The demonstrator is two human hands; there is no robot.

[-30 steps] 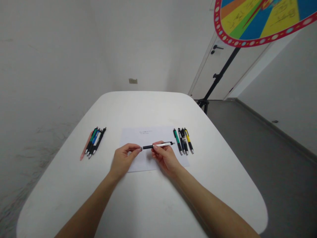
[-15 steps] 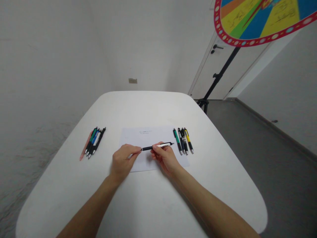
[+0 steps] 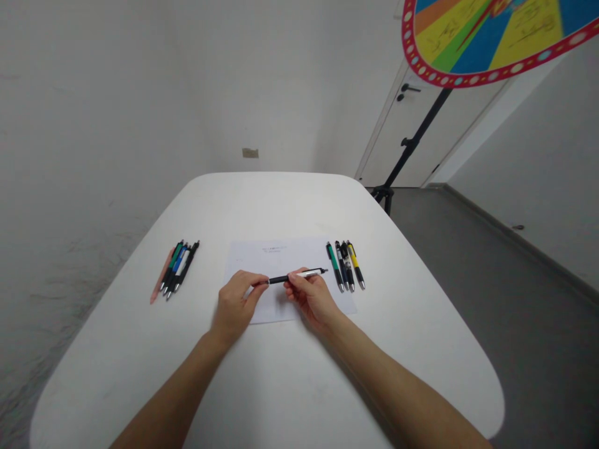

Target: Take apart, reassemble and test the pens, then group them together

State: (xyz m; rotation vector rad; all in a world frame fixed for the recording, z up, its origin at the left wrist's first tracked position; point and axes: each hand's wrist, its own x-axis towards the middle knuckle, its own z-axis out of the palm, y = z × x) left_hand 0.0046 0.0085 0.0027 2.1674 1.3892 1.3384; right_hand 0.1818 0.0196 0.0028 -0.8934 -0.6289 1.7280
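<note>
A black and white ballpoint pen (image 3: 279, 280) is held level above a sheet of white paper (image 3: 253, 259) with a few small lines of writing near its top. My right hand (image 3: 312, 299) is closed around the middle of its barrel, with the clip end sticking out to the right. At the other end, my left hand (image 3: 238, 305) pinches the pen's tip between thumb and forefinger. The fingertips hide the very point.
On the left of the white table (image 3: 281, 206) lies a group of several pens (image 3: 178, 268), one of them pink. Several more pens (image 3: 345, 267) lie side by side at the paper's right edge. A colourful wheel (image 3: 486, 37) on a black stand (image 3: 416, 140) is behind the table to the right.
My left hand has turned slightly, and its thumb and forefinger stay at the pen's tip. My right hand and the pen have hardly moved.
</note>
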